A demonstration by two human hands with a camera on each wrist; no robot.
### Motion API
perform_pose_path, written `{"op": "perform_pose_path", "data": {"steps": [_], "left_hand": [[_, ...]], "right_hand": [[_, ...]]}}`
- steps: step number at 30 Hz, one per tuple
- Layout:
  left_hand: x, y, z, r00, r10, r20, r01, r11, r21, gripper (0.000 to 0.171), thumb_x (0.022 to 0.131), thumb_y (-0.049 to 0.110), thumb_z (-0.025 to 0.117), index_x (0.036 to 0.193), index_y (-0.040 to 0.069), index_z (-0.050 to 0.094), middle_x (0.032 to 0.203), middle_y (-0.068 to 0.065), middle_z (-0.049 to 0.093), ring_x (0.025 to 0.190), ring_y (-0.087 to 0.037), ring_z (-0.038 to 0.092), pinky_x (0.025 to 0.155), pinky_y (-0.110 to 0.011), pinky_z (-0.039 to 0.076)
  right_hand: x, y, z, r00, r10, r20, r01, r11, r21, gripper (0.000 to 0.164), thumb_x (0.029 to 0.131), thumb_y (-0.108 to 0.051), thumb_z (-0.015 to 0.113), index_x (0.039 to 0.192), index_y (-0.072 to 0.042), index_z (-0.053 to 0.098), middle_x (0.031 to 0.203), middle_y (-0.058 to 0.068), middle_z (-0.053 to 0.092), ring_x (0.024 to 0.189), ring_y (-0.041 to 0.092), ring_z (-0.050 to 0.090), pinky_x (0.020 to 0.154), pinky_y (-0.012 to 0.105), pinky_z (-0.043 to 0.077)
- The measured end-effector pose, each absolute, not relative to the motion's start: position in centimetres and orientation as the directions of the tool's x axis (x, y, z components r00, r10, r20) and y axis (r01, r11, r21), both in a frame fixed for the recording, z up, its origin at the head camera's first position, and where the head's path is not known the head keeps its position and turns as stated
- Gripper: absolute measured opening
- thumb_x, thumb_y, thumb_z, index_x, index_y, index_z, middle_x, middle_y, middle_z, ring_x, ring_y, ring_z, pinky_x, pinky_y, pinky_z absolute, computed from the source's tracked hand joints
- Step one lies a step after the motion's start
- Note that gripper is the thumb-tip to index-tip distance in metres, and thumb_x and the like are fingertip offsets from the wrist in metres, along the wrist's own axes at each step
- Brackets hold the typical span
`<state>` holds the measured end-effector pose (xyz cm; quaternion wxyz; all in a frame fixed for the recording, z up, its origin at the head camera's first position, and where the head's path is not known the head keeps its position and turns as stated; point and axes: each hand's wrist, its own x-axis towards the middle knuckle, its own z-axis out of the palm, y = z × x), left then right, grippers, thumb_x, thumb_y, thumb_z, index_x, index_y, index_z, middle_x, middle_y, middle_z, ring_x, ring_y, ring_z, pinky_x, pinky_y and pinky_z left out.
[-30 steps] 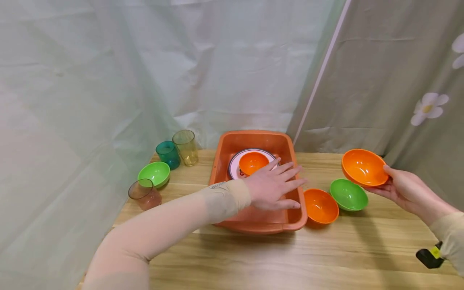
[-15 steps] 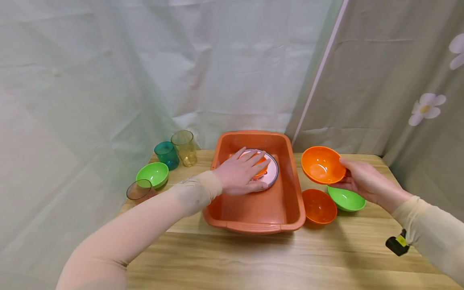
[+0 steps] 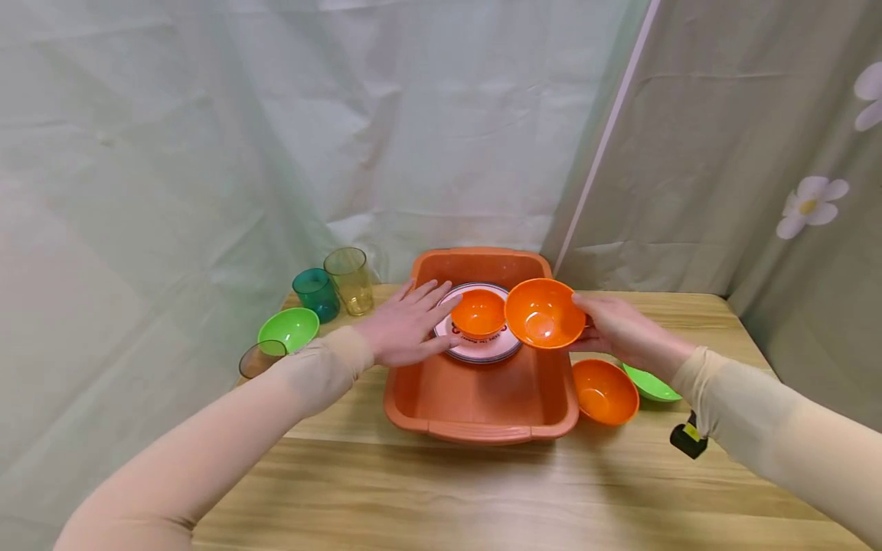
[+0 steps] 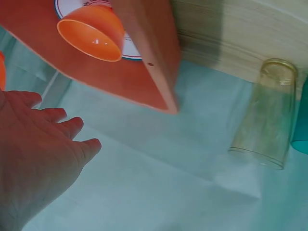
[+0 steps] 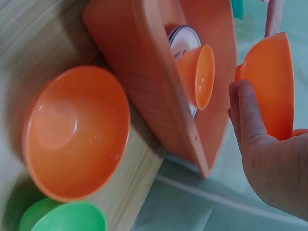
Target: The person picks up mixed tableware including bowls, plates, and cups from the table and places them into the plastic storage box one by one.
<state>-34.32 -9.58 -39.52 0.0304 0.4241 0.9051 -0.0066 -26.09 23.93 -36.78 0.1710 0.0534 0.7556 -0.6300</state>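
My right hand [image 3: 620, 330] grips an orange bowl [image 3: 544, 314] by its side, thumb at the rim and fingers beneath, over the right part of a terracotta-coloured basin [image 3: 482, 433]. In the right wrist view the held bowl [image 5: 272, 86] is seen from its side. Over the basin's left edge, my left hand [image 3: 403, 325] has its fingers spread and holds nothing; the left wrist view also shows this hand [image 4: 41, 154]. A smaller orange bowl [image 3: 478, 312] sits on a white plate [image 3: 485, 353] inside the basin.
On the table right of the basin stand another orange bowl [image 3: 606, 392] and a green bowl [image 3: 651, 384], partly hidden. At left are a yellow glass [image 3: 353, 283], a teal glass [image 3: 318, 295], a green bowl [image 3: 289, 329] and a brownish glass [image 3: 260, 358]. Curtains [image 3: 441, 130] hang behind.
My right hand has carried the orange bowl leftward from the table's right side to over the basin. The left hand has moved left, off the smaller bowl, toward the basin's left edge.
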Motion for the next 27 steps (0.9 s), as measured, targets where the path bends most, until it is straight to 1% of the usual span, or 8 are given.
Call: {"op": "perform_pose_path", "data": {"steps": [5,10,15,19,21,23,25,27], "left_hand": [[-34.4,-11.0,-39.9,-0.64,0.766,-0.05,0.767,0.641,0.001,0.078,0.104,0.064,0.038,0.165,0.017,0.022,0.171,-0.01,0.011,0.156,-0.032,0.009,0.124,-0.053,-0.001],[-34.5,-12.2,-40.4,-0.659,0.751,-0.049,0.752,0.66,-0.002,0.079,0.103,0.066,0.036,0.165,0.02,0.019,0.171,-0.007,0.009,0.157,-0.03,0.007,0.124,-0.053,0.0],[-34.5,-12.9,-40.5,-0.67,0.741,-0.034,0.741,0.671,0.012,0.08,0.103,0.068,0.034,0.166,0.023,0.015,0.171,-0.008,0.011,0.156,-0.031,0.01,0.124,-0.055,0.002],[-34.5,-13.1,-40.4,-0.681,0.732,-0.032,0.731,0.682,0.034,0.08,0.103,0.069,0.032,0.166,0.023,0.015,0.171,-0.008,0.012,0.156,-0.031,0.011,0.124,-0.056,0.002],[-34.5,-13.0,-40.3,-0.682,0.731,-0.031,0.727,0.682,0.074,0.079,0.103,0.068,0.032,0.166,0.022,0.017,0.171,-0.008,0.012,0.156,-0.031,0.011,0.124,-0.056,0.004],[-34.5,-12.7,-40.1,-0.685,0.727,-0.041,0.717,0.683,0.14,0.078,0.104,0.067,0.031,0.166,0.021,0.018,0.171,-0.008,0.013,0.156,-0.03,0.01,0.124,-0.054,0.005],[-34.5,-12.3,-39.8,-0.686,0.726,-0.054,0.696,0.676,0.242,0.078,0.104,0.066,0.031,0.165,0.019,0.019,0.17,-0.008,0.014,0.156,-0.029,0.012,0.125,-0.052,0.01],[-34.4,-11.8,-39.4,-0.695,0.714,-0.086,0.645,0.671,0.365,0.076,0.105,0.064,0.032,0.165,0.019,0.019,0.17,-0.007,0.015,0.156,-0.026,0.013,0.125,-0.049,0.014]], "right_hand": [[-26.9,21.7,-37.1,-0.932,-0.151,-0.331,0.298,0.204,-0.933,0.059,0.113,-0.029,0.037,0.151,0.015,0.03,0.133,0.031,0.058,0.104,0.027,0.072,0.096,0.047,0.053],[-27.5,20.1,-37.2,-0.921,-0.152,-0.358,0.324,0.208,-0.923,0.057,0.113,-0.029,0.038,0.15,0.014,0.032,0.13,0.028,0.059,0.103,0.027,0.072,0.094,0.046,0.055],[-27.7,19.6,-37.3,-0.918,-0.153,-0.365,0.331,0.21,-0.92,0.055,0.113,-0.028,0.038,0.148,0.013,0.034,0.128,0.028,0.06,0.1,0.027,0.072,0.094,0.047,0.055],[-27.9,19.5,-37.4,-0.918,-0.154,-0.366,0.334,0.199,-0.922,0.054,0.113,-0.028,0.038,0.147,0.014,0.034,0.125,0.027,0.062,0.097,0.026,0.073,0.096,0.05,0.053],[-28.0,19.5,-37.4,-0.917,-0.155,-0.367,0.336,0.196,-0.921,0.054,0.113,-0.028,0.038,0.147,0.014,0.034,0.123,0.026,0.063,0.097,0.026,0.073,0.096,0.05,0.053],[-28.1,19.5,-37.4,-0.916,-0.155,-0.37,0.34,0.193,-0.921,0.054,0.113,-0.028,0.039,0.148,0.013,0.033,0.123,0.026,0.064,0.098,0.026,0.073,0.097,0.05,0.052],[-28.1,19.4,-37.4,-0.914,-0.158,-0.373,0.341,0.195,-0.92,0.054,0.113,-0.028,0.039,0.148,0.012,0.033,0.124,0.026,0.064,0.099,0.027,0.073,0.096,0.049,0.053],[-28.1,19.4,-37.3,-0.913,-0.157,-0.377,0.344,0.199,-0.918,0.054,0.113,-0.029,0.039,0.148,0.012,0.034,0.125,0.026,0.063,0.1,0.027,0.073,0.096,0.048,0.054]]}}
